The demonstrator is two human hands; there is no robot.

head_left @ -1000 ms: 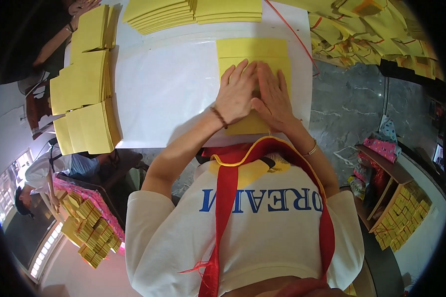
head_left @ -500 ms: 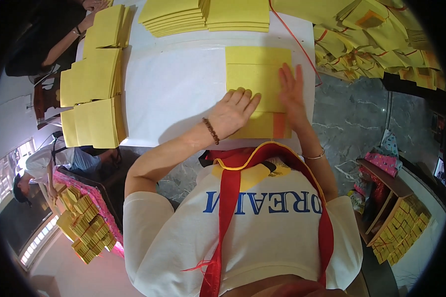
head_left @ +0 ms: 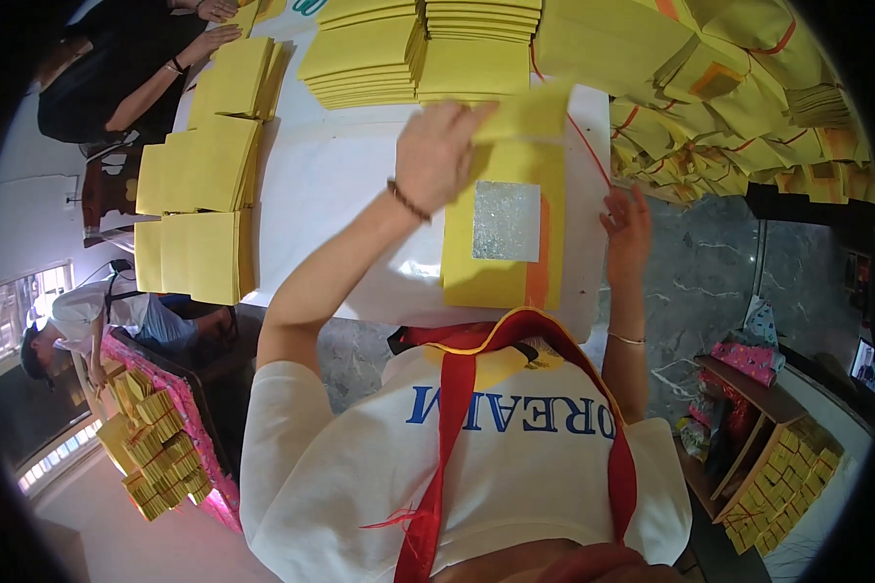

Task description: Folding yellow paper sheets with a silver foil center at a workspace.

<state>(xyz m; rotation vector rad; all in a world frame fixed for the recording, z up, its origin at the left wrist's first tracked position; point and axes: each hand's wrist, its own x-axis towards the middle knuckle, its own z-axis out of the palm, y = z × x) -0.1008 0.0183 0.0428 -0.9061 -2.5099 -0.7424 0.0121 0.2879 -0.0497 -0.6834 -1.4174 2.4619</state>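
My left hand [head_left: 437, 160] is raised toward the far side of the white table, its fingers closed at the edge of a folded yellow paper [head_left: 527, 115], which is tilted and a little blurred. Below it lies a yellow sheet [head_left: 459, 277], flat near the table's front edge, bearing a silver foil square [head_left: 506, 222] and an orange strip [head_left: 538, 282]. My right hand [head_left: 628, 228] is at the table's right edge, fingers apart and holding nothing. Just beyond the left hand stand neat stacks of folded yellow paper [head_left: 365, 58].
More yellow stacks [head_left: 199, 248] line the table's left edge. Heaped yellow bundles with red ties [head_left: 749, 146] fill the far right. A red cord [head_left: 589, 146] hangs along the right side. A co-worker's arm [head_left: 146, 102] reaches in at far left; another person [head_left: 92, 316] stands by a pink-edged table.
The left hand has gone up and away with the folded yellow paper, and the sheet with the foil square now shows. My right hand has left the paper and moved right.
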